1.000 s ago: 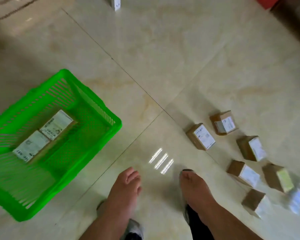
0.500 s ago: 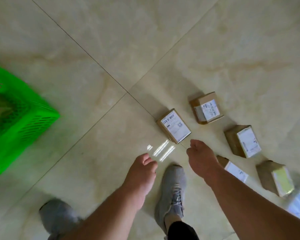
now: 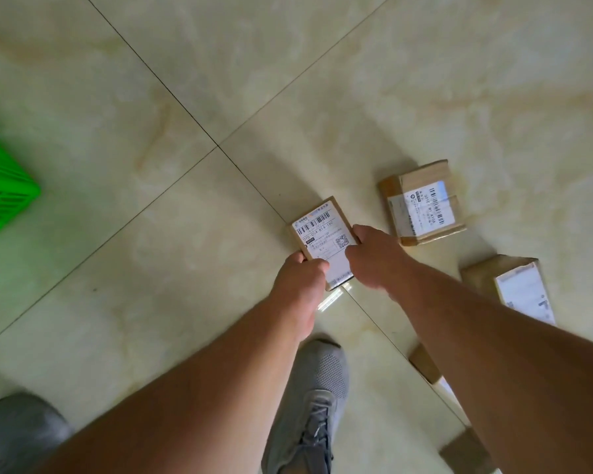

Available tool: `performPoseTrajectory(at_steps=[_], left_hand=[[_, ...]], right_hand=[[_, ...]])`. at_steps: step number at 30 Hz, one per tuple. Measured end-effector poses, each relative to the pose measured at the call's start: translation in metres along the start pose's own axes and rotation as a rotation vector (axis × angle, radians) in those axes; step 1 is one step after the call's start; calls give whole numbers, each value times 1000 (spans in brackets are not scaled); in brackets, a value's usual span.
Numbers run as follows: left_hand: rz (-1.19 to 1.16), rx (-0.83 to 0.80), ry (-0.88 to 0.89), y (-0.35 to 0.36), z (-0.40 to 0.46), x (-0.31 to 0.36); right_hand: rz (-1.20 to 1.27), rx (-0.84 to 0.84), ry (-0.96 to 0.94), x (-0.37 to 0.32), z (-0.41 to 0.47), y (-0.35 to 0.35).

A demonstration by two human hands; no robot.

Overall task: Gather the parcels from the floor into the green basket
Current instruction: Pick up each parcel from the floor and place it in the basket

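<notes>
A small brown parcel with a white barcode label (image 3: 320, 234) lies on the tiled floor in the middle of the view. My left hand (image 3: 300, 280) grips its near left edge and my right hand (image 3: 374, 258) grips its right side, fingers curled over both edges. A second labelled parcel (image 3: 423, 201) lies just to the right, and a third parcel (image 3: 514, 285) sits further right, partly behind my right forearm. Only a corner of the green basket (image 3: 4, 193) shows at the left edge.
Two more cardboard parcels (image 3: 425, 367) (image 3: 466, 451) peek out under my right forearm at the lower right. My grey shoes (image 3: 308, 405) (image 3: 21, 429) stand on the cream tiles below the hands. Bare floor lies between the parcel and the basket.
I have bent lower and turned right, so the basket slid almost out of view. Both hands reached forward from empty air and closed on the nearest parcel.
</notes>
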State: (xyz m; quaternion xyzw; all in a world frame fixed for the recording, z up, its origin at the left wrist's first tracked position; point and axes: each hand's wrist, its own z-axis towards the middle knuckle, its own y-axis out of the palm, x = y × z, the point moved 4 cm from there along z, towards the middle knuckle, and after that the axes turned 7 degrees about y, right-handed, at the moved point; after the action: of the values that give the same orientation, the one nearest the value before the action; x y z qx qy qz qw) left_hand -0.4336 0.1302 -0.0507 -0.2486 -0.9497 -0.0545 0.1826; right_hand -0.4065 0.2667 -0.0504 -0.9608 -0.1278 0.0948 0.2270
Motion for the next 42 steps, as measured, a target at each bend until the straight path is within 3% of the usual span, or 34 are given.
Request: performPoseTrajectory(at_steps=[9, 21, 32, 42], left_hand=[[-119, 17, 103, -61, -77, 31], [-254, 43, 215, -252, -243, 105], [-758, 247, 264, -483, -318, 116], [-1141, 268, 209, -594, -271, 108]], right_hand=[[32, -10, -142, -51, -85, -4], [-94, -46, -327, -241, -298, 17], [-446, -65, -587, -475, -435, 134], [-781, -90, -710, -608, -406, 252]])
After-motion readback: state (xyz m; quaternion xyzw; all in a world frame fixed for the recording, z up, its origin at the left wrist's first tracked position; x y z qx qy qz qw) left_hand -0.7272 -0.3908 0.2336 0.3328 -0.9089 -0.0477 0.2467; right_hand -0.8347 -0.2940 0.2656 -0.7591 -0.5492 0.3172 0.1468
